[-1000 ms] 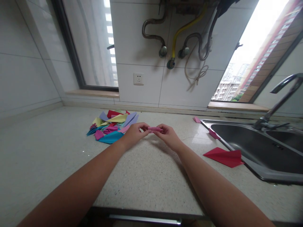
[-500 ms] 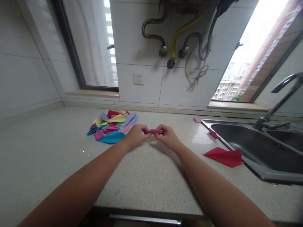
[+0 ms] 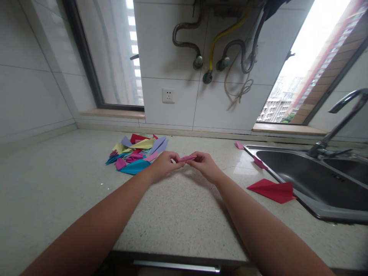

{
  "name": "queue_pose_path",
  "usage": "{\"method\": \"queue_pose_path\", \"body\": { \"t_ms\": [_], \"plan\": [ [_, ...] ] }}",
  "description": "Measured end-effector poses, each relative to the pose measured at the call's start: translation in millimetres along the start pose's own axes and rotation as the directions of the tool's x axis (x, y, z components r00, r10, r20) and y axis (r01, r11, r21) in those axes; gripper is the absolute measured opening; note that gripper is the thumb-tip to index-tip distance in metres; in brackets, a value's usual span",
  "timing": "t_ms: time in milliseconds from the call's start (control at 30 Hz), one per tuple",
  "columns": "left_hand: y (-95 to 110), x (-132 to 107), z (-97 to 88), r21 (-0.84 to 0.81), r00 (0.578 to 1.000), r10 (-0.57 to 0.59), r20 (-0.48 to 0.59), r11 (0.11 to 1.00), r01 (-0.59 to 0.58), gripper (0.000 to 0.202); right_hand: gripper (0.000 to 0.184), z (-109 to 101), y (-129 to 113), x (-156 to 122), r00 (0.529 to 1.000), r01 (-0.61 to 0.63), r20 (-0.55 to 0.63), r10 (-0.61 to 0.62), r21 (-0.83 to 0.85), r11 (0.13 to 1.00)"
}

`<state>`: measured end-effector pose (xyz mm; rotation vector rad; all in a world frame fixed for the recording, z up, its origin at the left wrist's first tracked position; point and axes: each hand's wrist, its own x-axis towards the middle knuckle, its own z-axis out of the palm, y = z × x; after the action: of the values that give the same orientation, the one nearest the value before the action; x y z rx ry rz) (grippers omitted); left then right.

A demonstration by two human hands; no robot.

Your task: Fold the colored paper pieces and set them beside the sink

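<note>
Both my hands meet above the speckled countertop (image 3: 178, 214) and pinch a small folded pink paper (image 3: 186, 158) between them. My left hand (image 3: 165, 165) grips its left end with curled fingers. My right hand (image 3: 204, 165) grips the right end, fingers closed too. The paper is narrow and lies nearly level, slightly raised at the right. A pile of coloured folded papers (image 3: 136, 153) lies just left of my left hand.
A red paper plane (image 3: 273, 190) rests on the sink's rim. Two small pink folded pieces (image 3: 259, 162) (image 3: 238, 145) lie near the steel sink (image 3: 316, 180). A tap (image 3: 339, 122) stands at the right. A wall socket (image 3: 168, 96) and hoses (image 3: 212, 46) are behind.
My hands stay together on the pink paper with only small finger movements; the paper's right end has tilted up a little.
</note>
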<state>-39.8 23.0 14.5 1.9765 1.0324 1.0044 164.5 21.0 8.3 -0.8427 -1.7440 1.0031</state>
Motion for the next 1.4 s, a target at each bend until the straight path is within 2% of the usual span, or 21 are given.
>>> {"method": "queue_pose_path", "body": {
  "t_ms": [167,333,433,667,833,1000,1167,1400],
  "plan": [
    [6.5,-0.3,-2.1,0.03,0.999,0.044,-0.023,0.999,-0.043,0.036,0.022,-4.8,2.2,1.8,0.999,0.01,-0.032,-0.009,0.03,1.0],
    [8.0,0.6,-4.4,-0.035,0.998,0.064,-0.002,0.997,-0.064,0.034,0.021,-7.6,3.7,1.8,1.0,0.023,-0.02,-0.022,0.01,1.0],
    [4.4,1.7,-4.5,-0.062,0.999,0.039,0.013,0.997,-0.038,0.034,0.022,-7.6,6.0,3.2,0.999,0.03,-0.047,-0.028,0.041,0.999],
    [-5.0,5.2,3.7,-0.261,0.997,0.024,0.067,0.965,-0.006,0.034,0.026,-6.8,8.9,7.7,0.99,0.06,-0.135,-0.039,0.156,0.986],
    [-4.6,4.6,10.7,-0.271,0.995,0.032,0.095,0.963,-0.005,0.031,0.025,-3.2,9.7,7.7,0.98,0.072,-0.194,-0.039,0.169,0.983],
    [-3.2,3.4,13.1,-0.265,0.996,-0.006,0.084,0.964,0.028,0.032,0.023,-1.8,10.9,7.2,0.979,0.06,-0.198,-0.045,0.073,0.996],
    [-4.9,7.1,11.8,-0.268,0.999,-0.043,-0.022,0.963,0.035,0.026,0.022,-0.4,8.7,4.2,0.979,0.047,-0.193,-0.068,-0.113,0.992],
    [-6.2,12.5,13.2,-0.302,0.98,-0.154,-0.127,0.947,0.109,0.025,0.024,4.9,2.6,-1.0,0.963,0.062,-0.222,-0.154,-0.371,0.926]
  ]
}}
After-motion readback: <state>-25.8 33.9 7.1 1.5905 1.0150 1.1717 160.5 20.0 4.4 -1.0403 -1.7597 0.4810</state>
